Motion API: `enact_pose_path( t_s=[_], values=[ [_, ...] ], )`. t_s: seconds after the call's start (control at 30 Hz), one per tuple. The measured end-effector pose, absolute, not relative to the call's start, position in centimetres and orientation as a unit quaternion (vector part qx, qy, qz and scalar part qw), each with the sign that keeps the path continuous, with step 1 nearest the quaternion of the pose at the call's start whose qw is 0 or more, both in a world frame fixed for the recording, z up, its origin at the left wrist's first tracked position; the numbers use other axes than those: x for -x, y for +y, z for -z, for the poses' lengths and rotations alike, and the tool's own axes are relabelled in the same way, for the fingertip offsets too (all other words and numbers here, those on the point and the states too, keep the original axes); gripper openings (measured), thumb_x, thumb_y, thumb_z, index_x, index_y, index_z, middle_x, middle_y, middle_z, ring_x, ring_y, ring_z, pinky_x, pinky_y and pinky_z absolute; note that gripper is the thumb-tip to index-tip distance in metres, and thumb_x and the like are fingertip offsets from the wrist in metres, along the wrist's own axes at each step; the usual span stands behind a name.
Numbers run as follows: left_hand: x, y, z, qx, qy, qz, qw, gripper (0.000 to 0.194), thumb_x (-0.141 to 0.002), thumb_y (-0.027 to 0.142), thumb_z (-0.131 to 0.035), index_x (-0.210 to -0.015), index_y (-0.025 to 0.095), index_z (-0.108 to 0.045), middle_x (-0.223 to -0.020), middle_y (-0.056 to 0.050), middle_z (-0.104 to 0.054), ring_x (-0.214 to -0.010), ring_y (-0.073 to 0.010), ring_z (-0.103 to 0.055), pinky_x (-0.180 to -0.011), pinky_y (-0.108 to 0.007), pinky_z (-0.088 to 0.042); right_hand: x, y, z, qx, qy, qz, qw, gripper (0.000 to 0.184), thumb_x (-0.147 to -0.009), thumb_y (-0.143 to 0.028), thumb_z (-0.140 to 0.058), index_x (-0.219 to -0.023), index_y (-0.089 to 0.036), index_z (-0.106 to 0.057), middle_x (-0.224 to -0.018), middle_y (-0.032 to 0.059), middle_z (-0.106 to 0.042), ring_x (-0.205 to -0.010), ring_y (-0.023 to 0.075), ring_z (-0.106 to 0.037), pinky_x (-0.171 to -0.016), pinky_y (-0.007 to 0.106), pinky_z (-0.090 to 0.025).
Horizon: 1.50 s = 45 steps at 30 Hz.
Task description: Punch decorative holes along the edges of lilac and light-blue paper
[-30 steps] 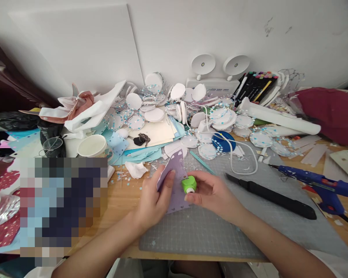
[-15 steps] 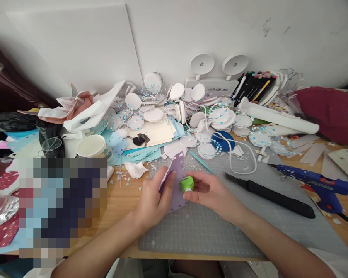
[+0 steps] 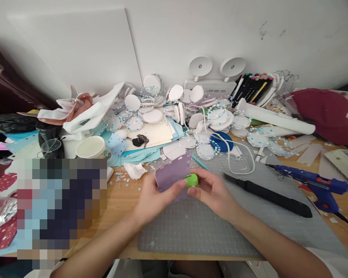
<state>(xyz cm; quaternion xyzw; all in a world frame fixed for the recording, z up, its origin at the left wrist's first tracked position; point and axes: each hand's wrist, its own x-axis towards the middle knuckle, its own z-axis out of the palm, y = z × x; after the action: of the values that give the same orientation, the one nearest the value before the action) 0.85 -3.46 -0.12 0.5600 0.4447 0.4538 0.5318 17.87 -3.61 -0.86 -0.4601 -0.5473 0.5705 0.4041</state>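
My left hand is closed on a piece of purple paper, its thumb lying across the front. Small notches show along the paper's edge. My right hand grips a small green craft punch, with the thumb on its pale underside. The punch sits at the right edge of the paper, close to my left thumb. Whether the paper lies inside its slot is hidden. Both hands are above the grey cutting mat.
Right of my hands lie a black utility knife and a blue glue gun. Behind are many white discs, a white cable and a blue round object. A paper bowl stands at the left.
The purple paper has turned from nearly edge-on to show its broad face. My left thumb has moved right, nearer the punch, and the punch has shifted slightly right and up.
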Motion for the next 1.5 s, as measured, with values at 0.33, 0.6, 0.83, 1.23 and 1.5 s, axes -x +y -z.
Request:
enact_pose_path(
  t_s=[0.33, 0.6, 0.83, 1.23, 1.5],
  values=[
    [-1.2, -3.8, 0.8, -0.571, 0.428, -0.389, 0.583, 0.03, -0.069, 0.032, -0.076, -0.092, 0.015, -0.067, -0.094, -0.007, -0.071, -0.092, -0.0243, -0.064, -0.074, -0.031, -0.054, -17.5, -3.6, 2.1, 0.476, -0.559, -0.536, 0.416, 0.032, -0.071, -0.038, -0.071, -0.096, -0.02, -0.062, -0.078, 0.0025, -0.057, -0.074, 0.0191, -0.053, -0.071, 0.035, -0.047],
    [-1.0, -3.8, 0.6, -0.622, 0.426, -0.379, 0.537, 0.025, -0.073, 0.036, -0.072, -0.085, 0.015, -0.068, -0.083, -0.006, -0.071, -0.083, -0.0238, -0.065, -0.07, -0.031, -0.054, -17.3, -3.9, 2.0, 0.479, -0.568, -0.516, 0.427, 0.029, -0.071, -0.033, -0.071, -0.095, -0.02, -0.062, -0.083, 0.004, -0.06, -0.075, 0.0194, -0.055, -0.071, 0.033, -0.049],
    [-0.9, -4.0, 0.7, -0.633, 0.407, -0.387, 0.533, 0.025, -0.076, 0.034, -0.07, -0.092, 0.015, -0.068, -0.091, -0.007, -0.071, -0.086, -0.0248, -0.066, -0.075, -0.034, -0.054, -17.0, -4.3, 1.8, 0.453, -0.572, -0.515, 0.449, 0.025, -0.074, -0.033, -0.069, -0.095, -0.022, -0.063, -0.088, 0.0045, -0.061, -0.077, 0.0189, -0.057, -0.07, 0.031, -0.049],
    [-0.9, -4.0, 1.2, -0.629, 0.401, -0.399, 0.532, 0.021, -0.077, 0.033, -0.069, -0.088, 0.016, -0.07, -0.087, -0.007, -0.072, -0.084, -0.0239, -0.066, -0.07, -0.033, -0.056, -16.6, -4.2, 1.6, 0.446, -0.545, -0.545, 0.456, 0.027, -0.071, -0.039, -0.07, -0.089, -0.021, -0.062, -0.078, 0.0027, -0.059, -0.07, 0.0173, -0.056, -0.064, 0.028, -0.049],
    [-0.9, -3.8, 1.1, -0.644, 0.405, -0.387, 0.521, 0.022, -0.077, 0.033, -0.069, -0.091, 0.017, -0.07, -0.091, -0.007, -0.072, -0.088, -0.0244, -0.066, -0.071, -0.032, -0.055, -16.8, -4.0, 1.7, 0.439, -0.554, -0.539, 0.459, 0.026, -0.074, -0.035, -0.068, -0.095, -0.023, -0.061, -0.087, 0.0042, -0.059, -0.075, 0.0186, -0.057, -0.068, 0.031, -0.05]
  ],
)
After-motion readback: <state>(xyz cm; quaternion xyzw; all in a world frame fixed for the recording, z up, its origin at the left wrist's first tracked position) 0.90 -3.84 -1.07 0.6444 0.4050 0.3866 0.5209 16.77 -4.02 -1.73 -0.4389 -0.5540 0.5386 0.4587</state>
